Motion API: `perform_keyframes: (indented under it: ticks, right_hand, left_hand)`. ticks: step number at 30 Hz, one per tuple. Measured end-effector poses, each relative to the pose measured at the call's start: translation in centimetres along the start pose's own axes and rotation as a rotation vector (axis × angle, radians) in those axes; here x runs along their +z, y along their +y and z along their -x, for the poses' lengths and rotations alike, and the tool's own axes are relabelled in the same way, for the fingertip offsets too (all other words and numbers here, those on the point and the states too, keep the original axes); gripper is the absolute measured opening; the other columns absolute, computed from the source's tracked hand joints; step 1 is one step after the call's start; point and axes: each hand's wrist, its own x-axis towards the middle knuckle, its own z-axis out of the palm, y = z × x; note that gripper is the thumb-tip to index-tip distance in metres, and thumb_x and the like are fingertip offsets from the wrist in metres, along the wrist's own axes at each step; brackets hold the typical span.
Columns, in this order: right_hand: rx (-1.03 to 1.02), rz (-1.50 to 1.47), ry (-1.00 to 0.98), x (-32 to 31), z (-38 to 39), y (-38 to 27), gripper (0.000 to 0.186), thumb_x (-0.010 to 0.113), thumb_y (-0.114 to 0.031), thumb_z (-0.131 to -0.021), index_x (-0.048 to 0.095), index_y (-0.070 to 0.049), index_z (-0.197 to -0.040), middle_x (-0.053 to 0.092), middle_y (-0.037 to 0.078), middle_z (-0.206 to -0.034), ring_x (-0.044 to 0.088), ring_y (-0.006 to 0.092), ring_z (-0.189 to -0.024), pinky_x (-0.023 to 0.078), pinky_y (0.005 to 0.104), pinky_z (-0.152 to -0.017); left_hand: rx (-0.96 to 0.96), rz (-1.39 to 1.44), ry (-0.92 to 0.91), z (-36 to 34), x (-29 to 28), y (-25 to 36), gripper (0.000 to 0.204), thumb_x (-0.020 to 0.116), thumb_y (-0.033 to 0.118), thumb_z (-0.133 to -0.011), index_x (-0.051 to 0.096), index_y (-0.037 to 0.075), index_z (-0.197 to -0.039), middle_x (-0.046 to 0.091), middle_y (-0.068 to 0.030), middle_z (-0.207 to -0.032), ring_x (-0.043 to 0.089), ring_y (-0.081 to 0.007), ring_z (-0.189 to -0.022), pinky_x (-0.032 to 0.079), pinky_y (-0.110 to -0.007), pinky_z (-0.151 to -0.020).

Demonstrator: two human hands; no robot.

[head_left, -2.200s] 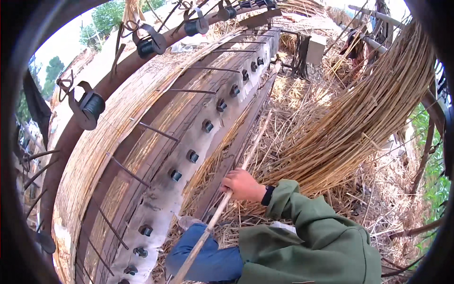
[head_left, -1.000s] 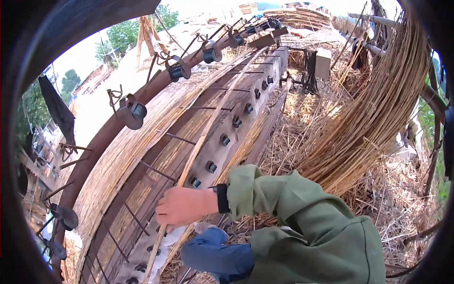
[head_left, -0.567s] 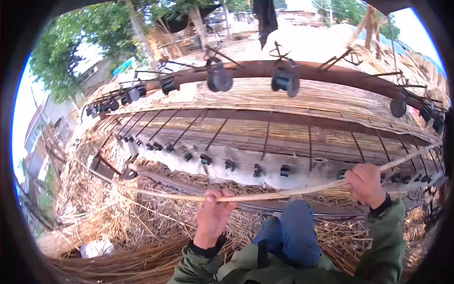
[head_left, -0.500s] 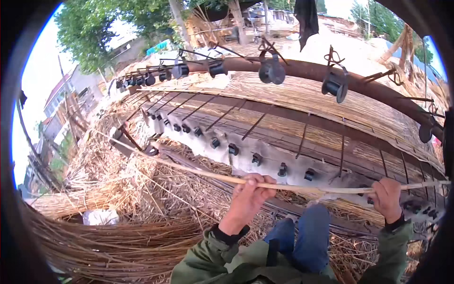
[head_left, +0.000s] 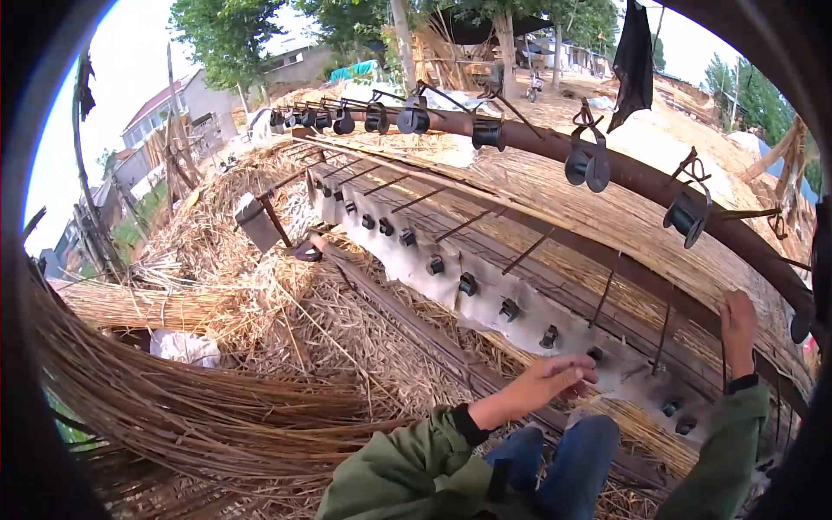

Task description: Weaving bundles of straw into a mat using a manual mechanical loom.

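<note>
My left hand (head_left: 555, 381) hovers over the pale strip (head_left: 472, 303) that carries black spools, its fingers stretched and nothing seen in them. At the right, my right hand (head_left: 738, 334) reaches up with extended fingers to the near edge of the reed mat (head_left: 598, 217); whether a stalk lies under its fingertips cannot be made out. A long pale stalk (head_left: 485, 195) lies along that mat edge, above the row of thin metal rods (head_left: 524, 251). Black spools (head_left: 588, 163) hang on wire hooks from the curved rusty beam (head_left: 641, 173) beyond.
A large bundle of brown stalks (head_left: 225, 425) lies at the left, near a white bag (head_left: 185, 348). Loose straw (head_left: 277, 338) covers the ground. A rusty pipe (head_left: 407, 316) and a block on a metal arm (head_left: 260, 224) stand in front of the frame. Trees and buildings are behind.
Both hands have let go of the long stalk that they held across the front. My right hand has moved up to the mat edge, my left hand rightward. The view has turned.
</note>
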Motion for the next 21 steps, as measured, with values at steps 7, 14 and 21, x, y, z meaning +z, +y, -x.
perform_keyframes:
  ticks: [7,14,21]
  right_hand:
    - [0.108,0.312,-0.222,6.6,-0.6,2.8,0.009,0.063,-0.014,-0.069,0.063,-0.004,-0.068,0.057,0.014,-0.075,0.052,0.0321,-0.078,0.041,0.0425,-0.069]
    - [0.199,0.519,-0.462,10.3,-0.6,4.1,0.012,0.061,-0.018,-0.073,0.064,-0.006,-0.071,0.062,0.012,-0.076,0.054,0.0290,-0.086,0.041,0.0417,-0.072]
    - [0.119,0.238,-0.262,5.0,-0.2,-3.8,0.037,0.066,-0.007,-0.067,0.054,-0.004,-0.102,0.052,0.014,-0.105,0.048,0.0305,-0.098,0.039,0.0425,-0.082]
  left_hand:
    - [-0.374,-0.005,0.345,11.3,-4.3,-11.0,0.035,0.048,0.027,-0.091,0.050,0.005,-0.118,0.059,-0.0025,-0.104,0.055,-0.0109,-0.089,0.045,-0.026,-0.080]
    - [-0.361,-0.004,0.518,14.7,-3.7,-9.0,0.036,0.048,0.026,-0.091,0.049,0.004,-0.119,0.060,-0.0022,-0.100,0.055,-0.0100,-0.086,0.045,-0.025,-0.076]
    - [-0.244,-0.173,0.320,12.1,-1.9,-9.6,0.033,0.047,0.022,-0.092,0.049,0.005,-0.119,0.060,-0.0016,-0.098,0.055,-0.0080,-0.085,0.045,-0.024,-0.074]
